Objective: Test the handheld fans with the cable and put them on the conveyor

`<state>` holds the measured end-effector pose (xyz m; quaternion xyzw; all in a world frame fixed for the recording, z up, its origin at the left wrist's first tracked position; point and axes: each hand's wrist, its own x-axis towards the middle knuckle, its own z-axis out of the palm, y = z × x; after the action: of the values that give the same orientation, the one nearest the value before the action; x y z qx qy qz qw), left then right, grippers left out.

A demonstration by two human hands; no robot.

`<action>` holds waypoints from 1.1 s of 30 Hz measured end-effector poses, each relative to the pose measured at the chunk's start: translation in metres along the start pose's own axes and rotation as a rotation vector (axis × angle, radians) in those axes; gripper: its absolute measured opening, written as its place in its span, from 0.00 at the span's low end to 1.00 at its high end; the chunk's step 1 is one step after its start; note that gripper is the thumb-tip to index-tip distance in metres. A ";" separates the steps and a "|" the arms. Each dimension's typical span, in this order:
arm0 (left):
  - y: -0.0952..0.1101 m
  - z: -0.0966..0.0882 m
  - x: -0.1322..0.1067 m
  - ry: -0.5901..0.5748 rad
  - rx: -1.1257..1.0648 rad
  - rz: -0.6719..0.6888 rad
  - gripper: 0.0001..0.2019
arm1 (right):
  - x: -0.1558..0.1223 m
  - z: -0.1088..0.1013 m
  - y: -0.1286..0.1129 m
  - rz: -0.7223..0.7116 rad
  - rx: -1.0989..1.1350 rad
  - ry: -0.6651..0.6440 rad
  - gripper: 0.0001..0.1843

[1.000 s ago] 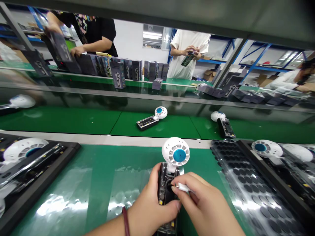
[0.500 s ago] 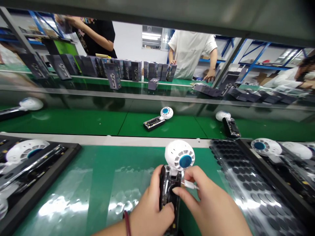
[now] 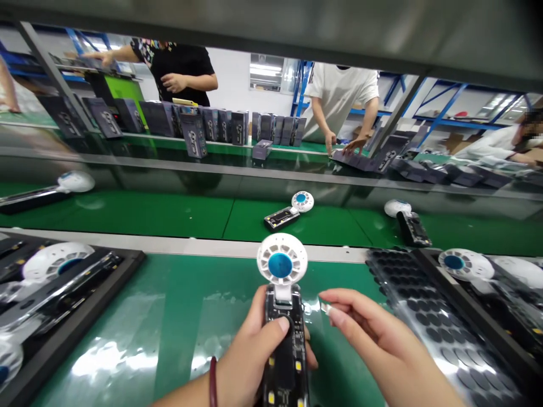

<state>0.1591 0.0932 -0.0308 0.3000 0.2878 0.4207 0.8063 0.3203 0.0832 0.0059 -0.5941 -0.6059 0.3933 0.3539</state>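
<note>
My left hand point(image 3: 258, 350) is wrapped round the black, clear-cased handle of a handheld fan point(image 3: 282, 260), its thumb flat on the handle's front. The white round head with a blue centre stands upright, facing me, and yellow-white squares show on the lower handle. To the right of the fan, apart from it, my right hand point(image 3: 373, 333) pinches a small white cable plug point(image 3: 326, 308) between thumb and fingertips. Most of the plug is hidden by the fingers.
Sheets of black round pads point(image 3: 424, 305) lie at right, beside a dark tray point(image 3: 432, 263) of fans. Another tray point(image 3: 136, 263) of fans stands at left. Fans lie on the green belt point(image 3: 190, 215) ahead. Beyond stand grey boxes point(image 3: 195, 135) and co-workers.
The white plug has come away from the fan's side, and my right hand has drawn back with it. My left hand has turned the fan to face me and shifted it slightly left.
</note>
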 end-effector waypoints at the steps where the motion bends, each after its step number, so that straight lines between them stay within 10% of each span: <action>1: 0.002 0.000 -0.001 -0.014 -0.012 0.025 0.13 | 0.001 0.002 0.002 0.001 0.015 -0.003 0.10; 33: 0.012 -0.003 -0.001 -0.122 -0.028 -0.005 0.23 | 0.001 0.010 0.001 -0.332 0.185 -0.136 0.09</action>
<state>0.1502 0.0990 -0.0240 0.3131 0.2331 0.4036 0.8275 0.3117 0.0832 0.0008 -0.4230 -0.6795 0.4226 0.4251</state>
